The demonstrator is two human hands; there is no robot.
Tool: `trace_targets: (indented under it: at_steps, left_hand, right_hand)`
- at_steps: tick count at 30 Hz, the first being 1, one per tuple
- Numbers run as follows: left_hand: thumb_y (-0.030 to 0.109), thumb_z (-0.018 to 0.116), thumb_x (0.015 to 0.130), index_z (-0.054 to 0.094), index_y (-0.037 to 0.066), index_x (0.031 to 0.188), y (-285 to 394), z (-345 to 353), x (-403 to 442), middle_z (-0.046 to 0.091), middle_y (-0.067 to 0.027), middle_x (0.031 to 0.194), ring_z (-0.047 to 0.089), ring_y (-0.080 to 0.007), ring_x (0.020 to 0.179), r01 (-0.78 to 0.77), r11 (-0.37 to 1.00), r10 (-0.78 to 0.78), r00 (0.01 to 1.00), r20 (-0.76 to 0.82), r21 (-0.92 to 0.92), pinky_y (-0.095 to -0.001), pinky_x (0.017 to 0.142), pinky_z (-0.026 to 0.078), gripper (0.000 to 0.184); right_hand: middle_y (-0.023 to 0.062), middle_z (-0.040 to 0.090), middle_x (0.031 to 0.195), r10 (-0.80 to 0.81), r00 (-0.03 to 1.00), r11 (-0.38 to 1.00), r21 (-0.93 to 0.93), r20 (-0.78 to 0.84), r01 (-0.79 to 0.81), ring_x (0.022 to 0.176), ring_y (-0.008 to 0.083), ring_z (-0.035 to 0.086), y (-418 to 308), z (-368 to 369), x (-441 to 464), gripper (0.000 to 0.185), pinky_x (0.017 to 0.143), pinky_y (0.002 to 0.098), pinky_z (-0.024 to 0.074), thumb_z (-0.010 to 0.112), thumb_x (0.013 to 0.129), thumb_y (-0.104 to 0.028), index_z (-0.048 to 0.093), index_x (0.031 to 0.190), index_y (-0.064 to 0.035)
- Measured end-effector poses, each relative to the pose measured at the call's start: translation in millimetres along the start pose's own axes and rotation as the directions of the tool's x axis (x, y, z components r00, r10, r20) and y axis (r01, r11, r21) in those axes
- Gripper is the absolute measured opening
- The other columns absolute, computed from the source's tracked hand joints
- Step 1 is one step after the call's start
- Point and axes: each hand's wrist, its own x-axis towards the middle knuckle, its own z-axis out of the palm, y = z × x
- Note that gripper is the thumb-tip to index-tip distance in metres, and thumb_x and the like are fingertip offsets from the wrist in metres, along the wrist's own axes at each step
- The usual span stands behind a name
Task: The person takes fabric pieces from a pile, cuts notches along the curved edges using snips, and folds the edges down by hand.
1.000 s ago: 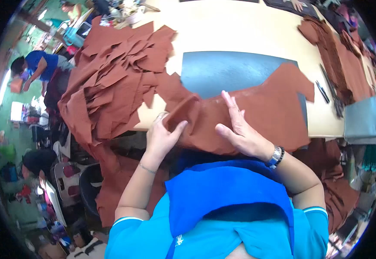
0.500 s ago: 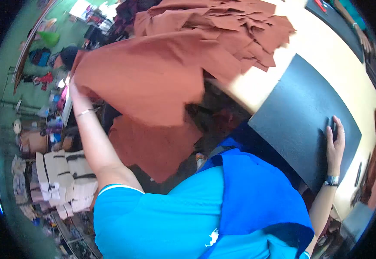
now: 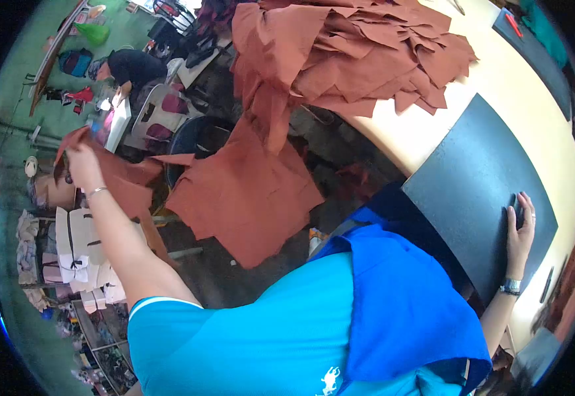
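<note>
My left hand (image 3: 83, 165) is stretched out far left, its fingers closed on a piece of reddish-brown leather (image 3: 126, 185) that hangs beside and below it. Resting on the black cutting mat (image 3: 472, 178) is my right hand (image 3: 520, 234), its thumb and fingers apart. A small dark shape shows between them; whether it is an object or shadow I cannot tell. More brown leather (image 3: 248, 198) hangs in front of me, past the table edge. A large heap of cut leather pieces (image 3: 373, 59) lies on the pale table (image 3: 426, 132).
A second dark mat (image 3: 538, 59) with a red-handled tool (image 3: 514, 25) lies at the table's far right. A pen-like object (image 3: 547, 284) is by the right edge. Bundled white material (image 3: 79, 244) stands at left. Another person (image 3: 135, 69) bends down beyond my left hand.
My left hand has moved left and down, pulling the broad leather sheet off the heap's side. It now hangs crumpled and lower. My right hand stays on the mat.
</note>
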Motion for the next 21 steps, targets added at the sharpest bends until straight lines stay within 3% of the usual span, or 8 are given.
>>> trace_targets:
  at_steps: [3,5,7,10,13,16,18,21]
  left_hand:
    - [0.036,0.042,0.098,0.059,0.006,0.118,52,53,-46,0.068,-0.0283,0.106,0.066,-0.047,0.099,-0.266,0.961,0.239,0.936,0.257,0.072,-0.0573,0.086,0.052,0.039]
    - [0.033,0.045,0.097,0.059,0.004,0.116,73,131,-105,0.067,-0.0294,0.109,0.064,-0.0483,0.102,-0.3,0.924,0.378,0.808,0.452,-0.235,-0.0575,0.088,0.051,0.038]
    - [0.047,0.059,0.091,0.053,0.004,0.133,113,134,-199,0.061,-0.0314,0.125,0.057,-0.0494,0.119,-0.265,0.825,0.565,0.408,0.717,-0.499,-0.0476,0.102,0.046,0.061]
    - [0.064,0.06,0.088,0.044,0.007,0.147,127,138,-298,0.048,-0.0195,0.148,0.051,-0.0356,0.13,0.043,0.966,0.256,-0.077,0.964,-0.254,-0.0417,0.11,0.039,0.083]
    - [0.06,0.057,0.089,0.069,0.005,0.121,151,172,-273,0.066,-0.0262,0.122,0.066,-0.0386,0.111,-0.308,0.939,0.163,0.008,0.987,-0.153,-0.0453,0.098,0.05,0.065]
    - [0.04,0.044,0.097,0.07,-0.008,0.096,197,159,-181,0.066,-0.0319,0.102,0.065,-0.0459,0.102,-0.534,0.789,0.59,0.523,0.615,-0.303,-0.0538,0.087,0.051,0.054]
    - [0.045,0.043,0.101,0.068,0.001,0.107,255,73,-135,0.069,-0.0267,0.103,0.065,-0.0462,0.099,-0.468,0.765,0.619,0.723,0.307,-0.442,-0.0536,0.084,0.05,0.05]
    - [0.042,0.055,0.099,0.065,0.006,0.119,350,10,-111,0.072,-0.0168,0.107,0.069,-0.0304,0.104,-0.459,0.42,0.737,0.676,0.0,-0.783,-0.0389,0.089,0.051,0.043]
  right_hand:
    - [0.0144,0.055,0.142,-0.006,1.0,1.0,0.007,-0.01,0.006,0.136,0.0296,0.047,-2,-1,-1,0.036,0.114,0.0396,0.0354,0.064,0.096,-0.014,0.061,0.13,-0.0038]
    - [0.0152,0.056,0.14,-0.031,0.999,0.999,-0.01,-0.041,0.031,0.134,0.0291,0.049,-6,-1,-3,0.035,0.113,0.039,0.036,0.066,0.094,-0.011,0.061,0.128,-0.0021]
    - [0.0158,0.056,0.14,-0.044,0.998,0.999,-0.024,-0.034,0.043,0.135,0.0303,0.048,-10,-4,-4,0.036,0.114,0.0398,0.0357,0.067,0.093,-0.01,0.061,0.127,-0.0022]
    - [0.0158,0.057,0.138,-0.007,0.999,1.0,0.008,-0.052,0.007,0.135,0.0329,0.048,-22,-8,-5,0.035,0.114,0.0421,0.0367,0.069,0.09,-0.01,0.063,0.123,-0.0031]
    - [0.0151,0.059,0.135,-0.032,0.996,0.999,0.024,-0.087,0.035,0.132,0.0359,0.05,-25,-8,-5,0.033,0.113,0.0445,0.037,0.072,0.087,-0.011,0.065,0.118,-0.0037]
    - [0.0148,0.061,0.131,-0.015,0.993,1.0,0.023,-0.118,0.018,0.131,0.0359,0.051,-29,-7,-4,0.03,0.112,0.0454,0.0375,0.073,0.086,-0.011,0.066,0.114,-0.004]
    - [0.0146,0.061,0.13,-0.002,0.993,1.0,0.008,-0.121,0.003,0.13,0.036,0.052,-31,-8,-3,0.03,0.112,0.0456,0.0378,0.073,0.086,-0.012,0.066,0.114,-0.0041]
    - [0.0141,0.062,0.128,0.011,0.991,1.0,0.019,-0.136,-0.008,0.128,0.0362,0.053,-31,-8,-2,0.029,0.11,0.0453,0.0398,0.073,0.086,-0.013,0.067,0.112,-0.0039]
